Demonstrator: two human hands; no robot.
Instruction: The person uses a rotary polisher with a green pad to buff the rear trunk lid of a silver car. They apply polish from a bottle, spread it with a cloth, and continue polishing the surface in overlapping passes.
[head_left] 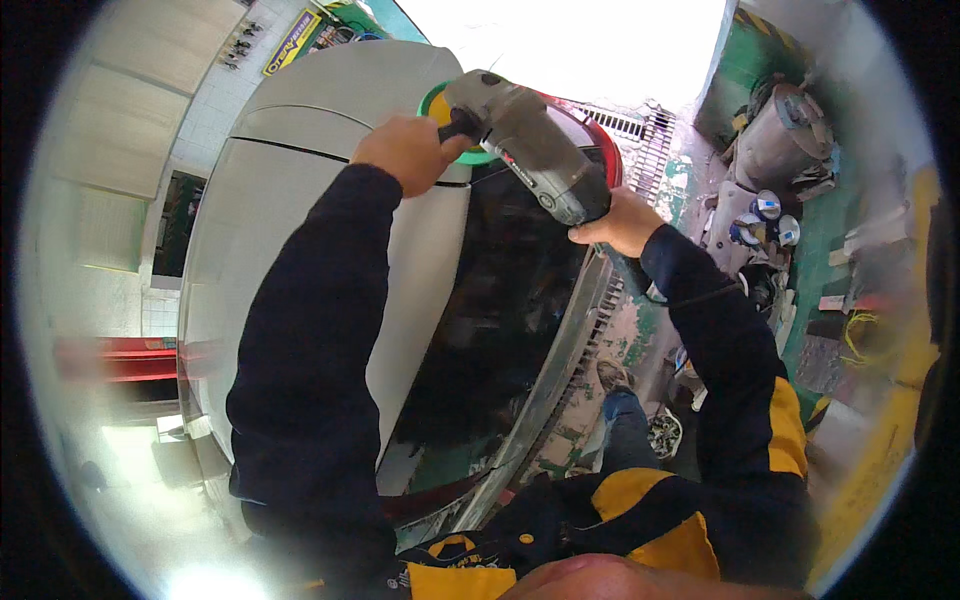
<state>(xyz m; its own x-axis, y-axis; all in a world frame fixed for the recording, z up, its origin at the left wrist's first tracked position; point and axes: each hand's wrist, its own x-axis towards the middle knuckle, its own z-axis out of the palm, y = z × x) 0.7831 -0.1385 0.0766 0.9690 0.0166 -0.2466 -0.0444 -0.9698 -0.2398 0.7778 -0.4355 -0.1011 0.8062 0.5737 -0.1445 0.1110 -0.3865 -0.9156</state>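
Note:
A grey power polisher is held in both hands at the far end of a pale car body. My left hand is wrapped round its black side handle. At the rear of the tool, my right hand grips the handle end. The polisher's round green-and-yellow pad shows mostly behind the tool head, by the car's surface; whether it presses on the paint cannot be seen. Below the tool lies the car's dark glass. A dark cord runs along my right forearm.
A floor grate runs beside the car, near a red car light. To the right stand a grey metal drum, several cans and a yellow coil. A bucket stands by my leg.

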